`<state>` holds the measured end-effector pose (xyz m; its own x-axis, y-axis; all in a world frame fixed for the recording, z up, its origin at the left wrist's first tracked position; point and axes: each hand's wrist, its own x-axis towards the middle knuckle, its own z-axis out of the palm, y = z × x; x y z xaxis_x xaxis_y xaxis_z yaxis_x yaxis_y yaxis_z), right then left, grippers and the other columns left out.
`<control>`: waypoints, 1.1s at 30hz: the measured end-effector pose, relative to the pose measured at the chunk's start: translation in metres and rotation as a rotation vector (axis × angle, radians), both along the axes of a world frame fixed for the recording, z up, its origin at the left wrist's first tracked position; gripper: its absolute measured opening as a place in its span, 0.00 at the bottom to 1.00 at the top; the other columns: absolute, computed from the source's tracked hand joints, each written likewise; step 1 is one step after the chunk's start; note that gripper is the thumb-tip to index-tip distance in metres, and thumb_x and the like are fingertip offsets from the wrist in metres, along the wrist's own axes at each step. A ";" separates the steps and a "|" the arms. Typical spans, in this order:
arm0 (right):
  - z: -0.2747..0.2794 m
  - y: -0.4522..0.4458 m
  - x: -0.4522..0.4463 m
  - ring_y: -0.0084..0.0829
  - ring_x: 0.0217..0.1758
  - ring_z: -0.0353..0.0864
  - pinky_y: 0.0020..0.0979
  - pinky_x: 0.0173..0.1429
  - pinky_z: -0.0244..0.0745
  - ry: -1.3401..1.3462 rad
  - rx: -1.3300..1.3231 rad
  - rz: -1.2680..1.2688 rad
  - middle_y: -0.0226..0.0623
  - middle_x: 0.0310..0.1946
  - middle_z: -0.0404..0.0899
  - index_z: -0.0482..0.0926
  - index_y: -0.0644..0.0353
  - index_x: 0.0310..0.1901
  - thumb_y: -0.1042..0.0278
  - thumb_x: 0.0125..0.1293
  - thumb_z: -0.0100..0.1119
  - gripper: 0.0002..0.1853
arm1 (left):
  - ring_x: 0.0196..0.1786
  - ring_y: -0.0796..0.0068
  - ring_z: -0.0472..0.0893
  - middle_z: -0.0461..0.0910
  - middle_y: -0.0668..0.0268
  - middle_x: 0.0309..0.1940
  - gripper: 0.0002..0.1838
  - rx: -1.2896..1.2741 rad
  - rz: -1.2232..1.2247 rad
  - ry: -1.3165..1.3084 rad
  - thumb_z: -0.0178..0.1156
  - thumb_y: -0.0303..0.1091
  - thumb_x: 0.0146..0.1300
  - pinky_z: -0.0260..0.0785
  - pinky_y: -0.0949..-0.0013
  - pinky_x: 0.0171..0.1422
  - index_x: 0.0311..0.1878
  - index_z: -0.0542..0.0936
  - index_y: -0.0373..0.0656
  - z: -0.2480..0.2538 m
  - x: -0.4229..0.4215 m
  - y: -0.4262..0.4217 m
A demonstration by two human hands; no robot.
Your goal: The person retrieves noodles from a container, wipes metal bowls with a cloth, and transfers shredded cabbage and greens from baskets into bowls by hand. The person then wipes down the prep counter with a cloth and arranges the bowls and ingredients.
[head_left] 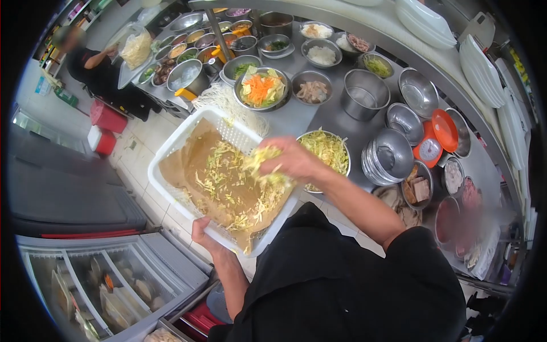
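Note:
My left hand [208, 235] grips the near rim of a white perforated plastic basket [161, 171], which I hold tilted beside the counter. Brown paper [188, 157] lines it, with loose shredded cabbage [225, 157] scattered over it. Above the basket's right side, my right hand [290, 161] is closed around a clump of shredded cabbage [266, 165]. Just right of that hand, a metal bowl heaped with shredded cabbage [326, 149] stands at the counter edge. Behind the basket lie white noodles [228, 105], next to a bowl of cabbage topped with carrot strips [262, 88].
Stacked metal bowls [387, 157] and an orange kitchen scale [428, 149] stand on the counter [310, 122] at right. Several ingredient bowls fill the back. A glass-topped chest freezer [108, 285] is at lower left. Another person [94, 68] works at the far left.

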<state>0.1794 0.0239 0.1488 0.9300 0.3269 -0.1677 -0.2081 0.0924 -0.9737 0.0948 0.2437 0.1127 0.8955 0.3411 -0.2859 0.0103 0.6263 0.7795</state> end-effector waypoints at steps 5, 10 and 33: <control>-0.002 -0.055 -0.012 0.29 0.29 0.78 0.32 0.33 0.72 -0.219 -0.542 -0.331 0.36 0.27 0.79 0.77 0.66 0.35 0.71 0.45 0.63 0.13 | 0.45 0.58 0.75 0.72 0.53 0.44 0.34 -0.042 -0.010 -0.013 0.50 0.38 0.42 0.70 0.62 0.48 0.57 0.65 0.33 -0.001 -0.004 0.004; -0.099 -0.074 -0.023 0.43 0.44 0.71 0.42 0.48 0.66 -0.679 -1.113 -0.420 0.45 0.39 0.71 0.73 0.64 0.42 0.68 0.47 0.60 0.19 | 0.44 0.58 0.75 0.72 0.53 0.45 0.35 0.034 0.126 0.027 0.50 0.38 0.42 0.70 0.61 0.48 0.57 0.65 0.33 -0.013 -0.008 0.025; -0.031 -0.052 -0.051 0.49 0.39 0.77 0.39 0.43 0.72 -0.550 -1.173 -0.646 0.45 0.34 0.77 0.81 0.63 0.30 0.84 0.46 0.54 0.10 | 0.48 0.56 0.74 0.71 0.51 0.48 0.36 -0.036 0.242 -0.028 0.50 0.41 0.44 0.69 0.59 0.50 0.60 0.64 0.34 -0.032 -0.055 0.152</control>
<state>0.1286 -0.0285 0.1178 0.8929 -0.2387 0.3818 -0.0210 -0.8691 -0.4942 0.0397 0.3962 0.0809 0.7969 0.5365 -0.2775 -0.1648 0.6351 0.7547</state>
